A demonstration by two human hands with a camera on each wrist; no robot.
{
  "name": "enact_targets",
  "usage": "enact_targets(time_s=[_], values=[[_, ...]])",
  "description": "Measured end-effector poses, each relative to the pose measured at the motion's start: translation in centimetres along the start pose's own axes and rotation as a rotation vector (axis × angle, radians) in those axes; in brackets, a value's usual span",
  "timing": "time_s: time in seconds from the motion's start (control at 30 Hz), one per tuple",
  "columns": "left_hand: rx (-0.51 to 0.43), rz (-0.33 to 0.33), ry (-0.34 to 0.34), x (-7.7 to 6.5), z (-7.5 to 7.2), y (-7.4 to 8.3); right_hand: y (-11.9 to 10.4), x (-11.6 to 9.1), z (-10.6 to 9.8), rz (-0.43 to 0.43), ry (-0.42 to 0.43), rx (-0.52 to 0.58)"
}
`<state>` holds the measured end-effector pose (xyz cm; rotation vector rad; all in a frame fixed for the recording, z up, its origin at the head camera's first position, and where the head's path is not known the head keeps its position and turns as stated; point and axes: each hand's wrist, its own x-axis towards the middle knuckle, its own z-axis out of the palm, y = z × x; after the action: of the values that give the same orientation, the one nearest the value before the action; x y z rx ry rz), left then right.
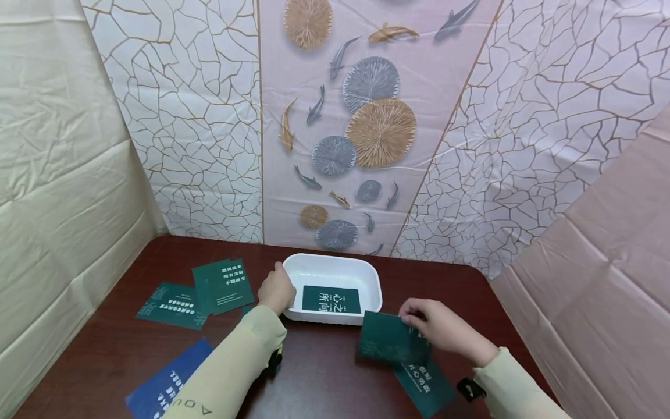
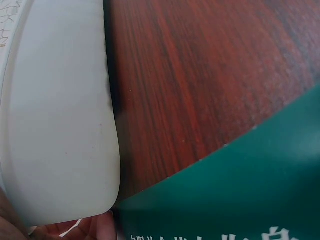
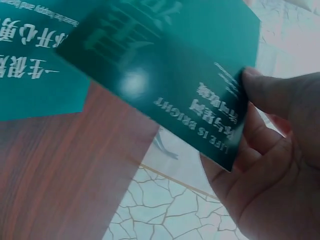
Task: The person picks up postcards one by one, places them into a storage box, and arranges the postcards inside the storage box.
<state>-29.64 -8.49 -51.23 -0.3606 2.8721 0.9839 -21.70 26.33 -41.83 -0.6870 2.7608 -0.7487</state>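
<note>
A white plastic tray (image 1: pixel 335 319) stands on the table with a dark green card (image 1: pixel 331 298) lying inside it. My left hand (image 1: pixel 277 289) grips the tray's left end; in the left wrist view, the tray's white wall (image 2: pixel 62 115) fills the left side and a few fingers show below it. To the right of the tray, my right hand (image 1: pixel 439 326) pinches a green printed card (image 1: pixel 384 337) by its edge, thumb on the printed face. That card (image 3: pixel 175 75) is raised and tilted. Partly beneath it, another green card (image 1: pixel 426 387) lies on the table.
Two green cards, one nearer (image 1: pixel 175 305) and one farther (image 1: pixel 224 285), lie at the left of the dark red wooden table (image 1: pixel 324 372). A blue card (image 1: pixel 167 384) lies at the front left, partly behind my left sleeve. Patterned cloth (image 1: pixel 335 192) hangs behind the table.
</note>
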Motion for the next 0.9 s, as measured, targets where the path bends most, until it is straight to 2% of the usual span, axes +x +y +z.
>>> enact_targets(time_s=[0.2, 0.4, 0.63, 0.73, 0.9], values=[[0.002, -0.007, -0.002, -0.2, -0.1, 0.1, -0.7, 0.7, -0.6, 0.008, 0.121, 0.023], [0.005, -0.011, -0.001, 0.0, -0.1, 0.1, -1.3, 1.7, -1.1, -0.03, 0.242, 0.002], [0.004, -0.005, -0.008, 0.1, 0.1, 0.1, -1.9, 4.4, -1.2, -0.035, 0.394, 0.019], [-0.003, -0.009, -0.001, 0.1, 0.0, 0.1, -2.3, 6.2, -0.8, -0.035, 0.401, 0.047], [-0.002, -0.011, -0.004, -0.1, 0.0, 0.1, -2.9, 8.8, 0.1, -0.011, 0.358, 0.034]])
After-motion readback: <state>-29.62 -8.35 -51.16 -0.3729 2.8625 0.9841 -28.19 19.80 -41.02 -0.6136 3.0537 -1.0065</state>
